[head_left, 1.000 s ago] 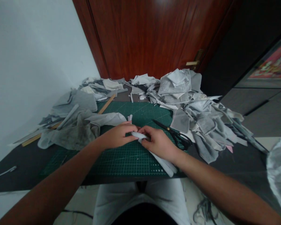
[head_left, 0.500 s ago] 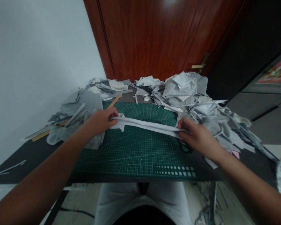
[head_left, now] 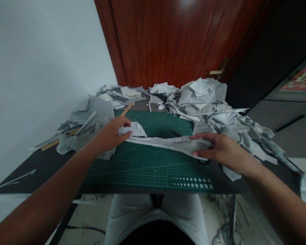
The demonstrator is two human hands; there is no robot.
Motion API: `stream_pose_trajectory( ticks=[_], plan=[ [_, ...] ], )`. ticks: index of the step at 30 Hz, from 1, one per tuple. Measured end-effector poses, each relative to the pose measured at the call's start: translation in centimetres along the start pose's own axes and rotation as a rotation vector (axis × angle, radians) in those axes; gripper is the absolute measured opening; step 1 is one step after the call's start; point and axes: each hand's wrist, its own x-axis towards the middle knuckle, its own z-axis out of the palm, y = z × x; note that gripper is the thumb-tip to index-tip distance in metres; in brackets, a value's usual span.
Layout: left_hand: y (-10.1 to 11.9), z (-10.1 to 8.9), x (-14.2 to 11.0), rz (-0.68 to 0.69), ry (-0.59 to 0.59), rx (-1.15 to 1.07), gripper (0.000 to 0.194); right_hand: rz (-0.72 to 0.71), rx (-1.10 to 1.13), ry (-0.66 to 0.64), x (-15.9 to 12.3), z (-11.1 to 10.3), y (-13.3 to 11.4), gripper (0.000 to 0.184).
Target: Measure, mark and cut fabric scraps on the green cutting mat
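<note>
A long strip of white-grey fabric stretches across the green cutting mat. At its left end, my left hand is closed on the cloth, where a bunched white part folds back. My right hand grips the other end between thumb and fingers, and the strip lies wider and flatter there. Behind the strip, a dark pointed object rests on the mat; the rest of it is hidden. Below my right hand, part of another dark item is mostly covered.
Heaped grey and white fabric scraps lie at the back and right. More scraps are piled at the left, with a wooden ruler near them. A thin white cord lies on the dark table. A wooden door stands behind.
The strip has gone from narrow and taut to slacker and wider at the right. The white cloth at the left has spread out. My right hand's fingers have opened wider around the fabric.
</note>
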Motion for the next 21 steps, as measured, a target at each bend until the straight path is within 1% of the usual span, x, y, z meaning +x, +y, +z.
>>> stream_pose_trajectory(
  ticks=[1,2,3,4,5,7,8,9,10,11,12,14,15,16,17,19,21],
  plan=[
    [1.9,0.9,-0.4,0.036,-0.027,-0.130,0.021,0.001,0.073,-0.052,0.1,1.2,-0.4,0.059],
    [3.7,1.9,-0.8,0.119,-0.099,-0.235,0.027,0.000,0.168,-0.106,0.3,2.4,-0.8,0.066],
    [5.4,2.9,-1.2,0.197,-0.152,-0.302,0.036,-0.006,0.284,-0.160,0.4,3.7,-1.2,0.070],
    [6.9,3.7,-1.6,0.274,-0.192,-0.337,0.044,-0.018,0.411,-0.216,0.5,4.8,-1.7,0.070],
    [8.0,4.4,-1.8,0.318,-0.198,-0.352,0.042,-0.036,0.533,-0.271,0.6,5.9,-2.1,0.068],
    [9.1,5.1,-2.1,0.321,-0.116,-0.357,0.028,-0.087,0.717,-0.363,0.7,7.3,-2.8,0.062],
    [9.2,5.1,-2.1,0.298,-0.070,-0.371,0.021,-0.108,0.757,-0.380,0.7,7.7,-3.0,0.058],
    [9.1,4.9,-2.1,0.272,-0.044,-0.400,0.016,-0.125,0.758,-0.370,0.7,7.8,-3.1,0.053],
    [8.9,4.5,-2.0,0.245,-0.044,-0.449,0.011,-0.142,0.728,-0.338,0.7,7.9,-3.2,0.046],
    [8.6,4.2,-1.9,0.220,-0.063,-0.517,0.006,-0.168,0.679,-0.283,0.6,7.8,-3.3,0.037],
    [8.3,3.8,-1.8,0.192,-0.087,-0.601,0.004,-0.207,0.611,-0.210,0.6,7.7,-3.4,0.027],
    [7.9,3.4,-1.8,0.131,-0.126,-0.792,0.014,-0.319,0.468,-0.045,0.3,7.5,-3.5,0.013],
    [7.8,3.3,-1.9,0.098,-0.131,-0.883,0.018,-0.369,0.431,0.009,0.1,7.5,-3.5,0.012],
    [7.7,3.4,-2.1,0.065,-0.137,-0.960,0.021,-0.400,0.432,0.030,-0.1,7.6,-3.6,0.015],
    [7.7,3.5,-2.4,0.030,-0.148,-1.026,0.024,-0.406,0.468,0.022,-0.3,7.7,-3.6,0.019],
    [7.6,3.9,-3.1,-0.056,-0.182,-1.119,0.029,-0.367,0.601,-0.034,-0.8,8.2,-3.5,0.026],
    [7.7,4.3,-4.0,-0.143,-0.241,-1.165,0.032,-0.311,0.701,-0.042,-1.4,8.9,-3.4,0.031]
  ],
)
